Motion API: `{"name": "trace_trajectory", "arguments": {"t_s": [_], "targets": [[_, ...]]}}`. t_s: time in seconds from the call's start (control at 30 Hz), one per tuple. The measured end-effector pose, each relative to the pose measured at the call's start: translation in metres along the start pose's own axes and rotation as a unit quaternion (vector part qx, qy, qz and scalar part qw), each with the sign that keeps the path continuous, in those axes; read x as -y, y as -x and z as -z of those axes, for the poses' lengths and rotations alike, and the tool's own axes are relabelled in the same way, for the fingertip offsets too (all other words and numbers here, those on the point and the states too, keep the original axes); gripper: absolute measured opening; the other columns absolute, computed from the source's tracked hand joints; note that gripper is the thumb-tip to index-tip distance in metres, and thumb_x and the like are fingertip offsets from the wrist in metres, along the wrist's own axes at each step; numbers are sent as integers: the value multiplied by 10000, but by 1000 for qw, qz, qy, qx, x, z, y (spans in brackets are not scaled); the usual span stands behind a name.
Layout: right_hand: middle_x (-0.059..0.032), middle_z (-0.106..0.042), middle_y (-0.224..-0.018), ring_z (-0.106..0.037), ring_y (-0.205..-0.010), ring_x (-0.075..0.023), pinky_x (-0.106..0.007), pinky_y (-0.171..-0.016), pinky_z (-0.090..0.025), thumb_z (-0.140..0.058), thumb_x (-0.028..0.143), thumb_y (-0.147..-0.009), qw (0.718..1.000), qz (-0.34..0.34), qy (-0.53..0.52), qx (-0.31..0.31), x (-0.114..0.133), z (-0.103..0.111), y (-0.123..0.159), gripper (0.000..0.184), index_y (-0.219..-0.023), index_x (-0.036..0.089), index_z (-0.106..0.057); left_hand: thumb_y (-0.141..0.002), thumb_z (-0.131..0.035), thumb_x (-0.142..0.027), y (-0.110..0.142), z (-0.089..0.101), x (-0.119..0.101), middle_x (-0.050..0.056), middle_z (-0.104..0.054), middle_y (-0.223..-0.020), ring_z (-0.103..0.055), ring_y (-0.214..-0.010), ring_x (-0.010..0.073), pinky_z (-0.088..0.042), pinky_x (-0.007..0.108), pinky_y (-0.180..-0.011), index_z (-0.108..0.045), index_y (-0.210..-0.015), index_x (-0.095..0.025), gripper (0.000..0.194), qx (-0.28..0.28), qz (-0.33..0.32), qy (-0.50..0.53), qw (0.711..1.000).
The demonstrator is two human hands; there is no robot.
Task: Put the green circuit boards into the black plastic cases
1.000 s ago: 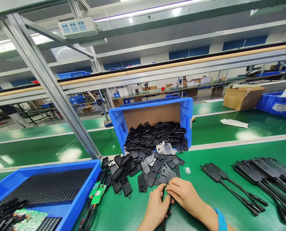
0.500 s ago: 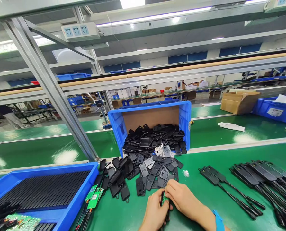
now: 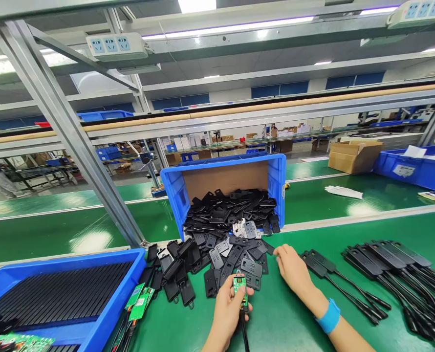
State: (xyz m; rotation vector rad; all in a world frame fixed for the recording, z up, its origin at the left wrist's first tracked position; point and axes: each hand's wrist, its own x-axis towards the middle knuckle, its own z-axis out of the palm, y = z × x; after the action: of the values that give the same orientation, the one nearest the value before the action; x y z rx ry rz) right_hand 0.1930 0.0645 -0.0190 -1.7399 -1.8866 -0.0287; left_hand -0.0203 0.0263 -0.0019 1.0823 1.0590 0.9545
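My left hand is closed around a black plastic case, and a green circuit board with a small display lies face up in it. My thumb presses on the board, and a black cable hangs out below. To the right, my right hand, with a blue band at the wrist, is stretched out with no object visible in it. Its fingertips are beside the right edge of the loose flat black covers; I cannot tell whether they touch one. Black open cases are heaped left of the covers.
A blue crate lies on its side, spilling black covers. At left stands a blue tray of black parts, with wired green boards beside it. Cased units with cables are at right. A white glove lies farther back.
Both hands were together at the board. Now my right hand has moved away to the upper right, beside the covers, and my left hand has turned the board face up.
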Motion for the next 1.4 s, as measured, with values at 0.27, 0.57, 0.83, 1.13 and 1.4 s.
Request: {"name": "trace_trajectory", "arguments": {"t_s": [0.27,0.57,0.83,1.13,1.4], "targets": [[-91,-588,-1077,-515,-1006,-225,-376,-894,-439,-512,116,-821,981,99,-134,100,44,-13,10,391,-1208,173,-530,-626,-685,-543,-5,3,7,99,-688,-794,-585,-577,135,-439,231,-474,-512,-990,-126,580,7,1,31,999],[-33,-542,-829,-540,-708,-159,-317,-664,-476,-450,218,-827,925,-22,-376,57,47,-8,8,233,-1050,190,-511,-512,-827,-317,0,4,16,110,-685,-891,-634,-700,174,-479,281,-637,-454,-1187,-158,787,12,16,110,994],[46,-463,-647,-493,-597,-120,-247,-577,-414,-525,450,-804,832,-77,-538,110,66,12,19,367,-1069,197,-493,-484,-850,-288,5,-1,6,75,-659,-843,-606,-567,128,-480,257,-556,-558,-1052,-135,656,81,33,105,991],[33,-480,-706,-518,-578,-109,-238,-528,-436,-588,467,-769,803,-78,-570,159,68,6,24,376,-1015,188,-529,-431,-866,-216,6,-3,-4,94,-693,-847,-619,-764,172,-472,222,-623,-642,-974,-124,595,103,38,78,991],[63,-436,-664,-523,-533,-95,-223,-493,-439,-620,485,-730,799,-95,-569,168,70,9,24,398,-991,202,-523,-499,-842,-302,6,-5,-2,71,-659,-817,-552,-565,90,-455,208,-526,-605,-970,-116,559,117,22,75,990]]}}
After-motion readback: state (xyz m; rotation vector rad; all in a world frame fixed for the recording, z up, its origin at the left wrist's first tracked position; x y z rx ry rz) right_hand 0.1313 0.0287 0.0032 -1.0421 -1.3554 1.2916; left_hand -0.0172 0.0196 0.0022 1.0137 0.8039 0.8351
